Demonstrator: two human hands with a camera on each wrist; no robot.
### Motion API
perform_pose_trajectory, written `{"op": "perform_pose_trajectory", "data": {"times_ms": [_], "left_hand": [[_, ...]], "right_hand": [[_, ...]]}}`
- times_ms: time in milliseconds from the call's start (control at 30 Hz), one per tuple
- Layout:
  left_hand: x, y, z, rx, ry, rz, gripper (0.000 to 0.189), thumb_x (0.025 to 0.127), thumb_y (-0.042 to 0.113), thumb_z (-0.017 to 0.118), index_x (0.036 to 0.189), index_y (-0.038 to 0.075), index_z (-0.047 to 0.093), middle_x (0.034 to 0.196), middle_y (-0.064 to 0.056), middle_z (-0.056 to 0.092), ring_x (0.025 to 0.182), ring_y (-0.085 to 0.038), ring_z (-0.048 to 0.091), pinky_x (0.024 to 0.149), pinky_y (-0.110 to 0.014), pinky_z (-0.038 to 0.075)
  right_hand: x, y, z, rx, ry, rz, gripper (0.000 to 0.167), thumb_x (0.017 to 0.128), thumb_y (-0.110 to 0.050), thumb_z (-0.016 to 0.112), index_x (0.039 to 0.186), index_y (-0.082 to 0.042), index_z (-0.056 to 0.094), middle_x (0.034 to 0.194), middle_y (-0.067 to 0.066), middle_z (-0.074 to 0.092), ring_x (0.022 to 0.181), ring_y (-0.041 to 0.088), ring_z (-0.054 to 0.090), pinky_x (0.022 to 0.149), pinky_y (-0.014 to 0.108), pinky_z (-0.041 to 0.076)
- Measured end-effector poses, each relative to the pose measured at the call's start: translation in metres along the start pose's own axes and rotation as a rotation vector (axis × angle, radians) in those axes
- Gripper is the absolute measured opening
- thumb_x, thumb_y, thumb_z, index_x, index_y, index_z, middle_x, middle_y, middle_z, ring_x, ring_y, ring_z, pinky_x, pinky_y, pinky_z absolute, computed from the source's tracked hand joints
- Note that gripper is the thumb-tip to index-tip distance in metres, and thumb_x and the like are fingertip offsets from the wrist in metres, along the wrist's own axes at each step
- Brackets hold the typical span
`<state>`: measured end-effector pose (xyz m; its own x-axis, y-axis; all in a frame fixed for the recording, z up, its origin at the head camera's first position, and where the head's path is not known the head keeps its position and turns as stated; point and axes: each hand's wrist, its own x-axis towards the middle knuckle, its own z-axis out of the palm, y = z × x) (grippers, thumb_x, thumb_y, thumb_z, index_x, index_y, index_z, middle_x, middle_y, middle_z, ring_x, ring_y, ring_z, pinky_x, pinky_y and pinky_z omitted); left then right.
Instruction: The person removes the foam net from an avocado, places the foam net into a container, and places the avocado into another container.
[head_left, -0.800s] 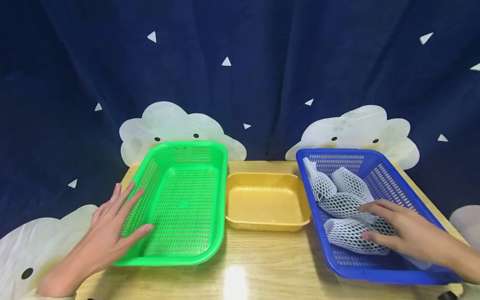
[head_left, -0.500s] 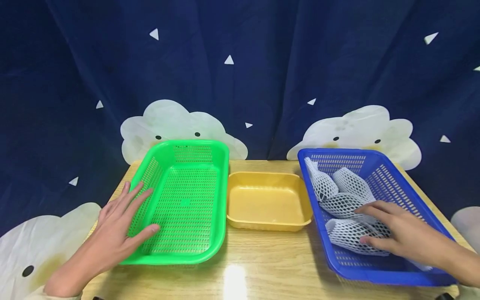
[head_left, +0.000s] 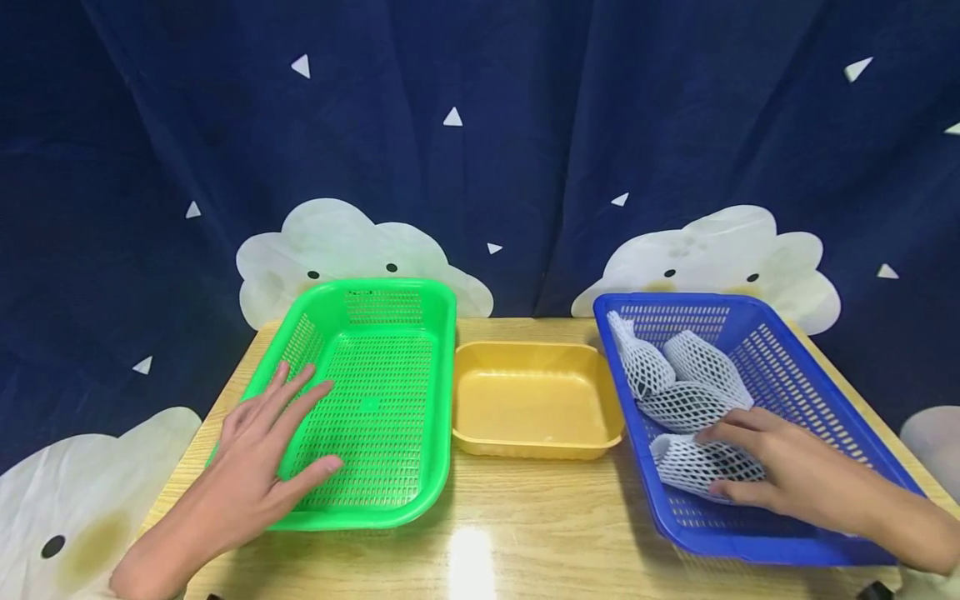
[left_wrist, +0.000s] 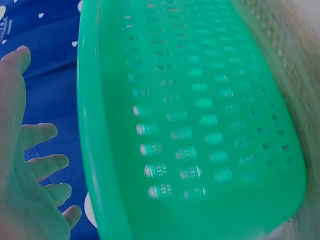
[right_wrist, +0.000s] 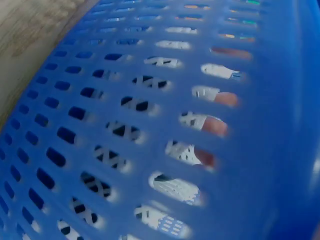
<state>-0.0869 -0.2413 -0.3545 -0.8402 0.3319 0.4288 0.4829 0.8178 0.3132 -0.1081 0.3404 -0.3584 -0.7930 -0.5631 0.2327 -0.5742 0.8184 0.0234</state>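
Head: left hand (head_left: 251, 467) spreads over left side of green basket (head_left: 375, 433), fingers apart; right hand's grip (head_left: 791, 467) is curled round white netted item (head_left: 678, 467) in blue basket (head_left: 795, 383), both on bench (head_left: 540, 500); left wrist: fingers apart beside green basket; right wrist: fingers (right_wrist: 215, 126) and netting show through slots

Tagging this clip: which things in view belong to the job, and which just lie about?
Likely in use:
right hand
white netted pieces at its fingers
blue basket holding them
left hand
green basket near it

Likely just around:
yellow tray
wooden table
cloud-print curtain
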Motion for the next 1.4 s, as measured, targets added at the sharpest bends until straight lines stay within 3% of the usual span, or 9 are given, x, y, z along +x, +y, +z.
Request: {"op": "perform_pose_trajectory", "data": {"times_ms": [167,367,467,767,1067,1400], "left_hand": [[0.002,0.007,0.003,0.001,-0.011,0.011,0.084,0.088,0.041,0.079,0.16,0.027,0.038,0.17,-0.004,0.032,0.163,-0.035,0.019,0.11,-0.066,0.025],[0.006,0.014,0.008,-0.003,-0.007,0.032,0.083,0.088,0.042,0.078,0.16,0.027,0.039,0.17,-0.003,0.033,0.163,-0.033,0.018,0.11,-0.065,0.026],[0.008,0.018,0.01,-0.007,-0.012,0.036,0.082,0.088,0.043,0.078,0.159,0.028,0.039,0.169,-0.003,0.034,0.163,-0.032,0.019,0.11,-0.064,0.026],[0.011,0.029,0.023,-0.017,-0.055,0.078,0.075,0.091,0.045,0.076,0.156,0.027,0.045,0.163,-0.002,0.045,0.158,-0.036,0.031,0.112,-0.058,0.027],[0.015,0.038,0.031,-0.024,-0.044,0.116,0.064,0.093,0.046,0.074,0.149,0.025,0.053,0.159,-0.001,0.049,0.154,-0.035,0.038,0.112,-0.056,0.029],[0.018,0.048,0.036,-0.05,-0.041,0.137,0.061,0.094,0.047,0.072,0.148,0.028,0.053,0.157,0.003,0.05,0.152,-0.033,0.04,0.112,-0.053,0.029]], "right_hand": [[0.002,-0.002,0.004,0.013,-0.005,-0.021,0.047,0.071,-0.049,0.091,0.111,-0.035,0.072,0.109,-0.021,0.063,0.097,0.001,0.063,0.077,0.033,0.059],[0.004,-0.003,0.006,0.034,-0.088,0.027,0.055,0.072,-0.05,0.09,0.121,-0.031,0.071,0.116,-0.013,0.066,0.102,0.01,0.065,0.081,0.039,0.06],[0.004,-0.003,0.008,0.024,-0.091,0.038,0.06,0.071,-0.051,0.091,0.124,-0.029,0.071,0.119,-0.011,0.067,0.105,0.013,0.066,0.084,0.041,0.06],[0.004,-0.002,0.014,0.054,-0.136,0.04,0.073,0.069,-0.049,0.093,0.131,-0.021,0.068,0.125,-0.001,0.067,0.111,0.023,0.067,0.088,0.05,0.059],[0.007,-0.003,0.015,0.089,-0.225,0.094,0.073,0.07,-0.047,0.092,0.133,-0.019,0.068,0.129,0.006,0.067,0.118,0.03,0.065,0.093,0.056,0.057],[0.007,-0.003,0.021,0.076,-0.214,0.074,0.073,0.067,-0.048,0.093,0.13,-0.02,0.07,0.127,0.008,0.067,0.116,0.032,0.066,0.093,0.058,0.057]]}}
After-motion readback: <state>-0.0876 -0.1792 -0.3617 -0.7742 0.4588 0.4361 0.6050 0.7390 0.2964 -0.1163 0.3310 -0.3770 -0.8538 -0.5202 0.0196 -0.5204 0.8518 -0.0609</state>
